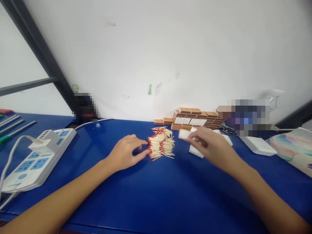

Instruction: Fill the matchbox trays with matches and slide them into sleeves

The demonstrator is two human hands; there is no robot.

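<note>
A pile of red-tipped matches (161,144) lies on the blue table, most heads toward the left. My left hand (128,151) rests at the pile's left side, thumb and forefinger apart and their tips at the match heads. My right hand (209,143) pinches a small white matchbox tray (184,134) just right of the pile, held above the table. Whether the tray has anything in it cannot be made out. Under and behind that hand lie more white trays (196,151), partly covered by it.
Brown matchboxes (195,118) are stacked along the wall, with white pieces in a row before them. A white power strip (46,159) with a cable stands on the left. At right are a white box (258,145) and a pastel-patterned packet (292,149).
</note>
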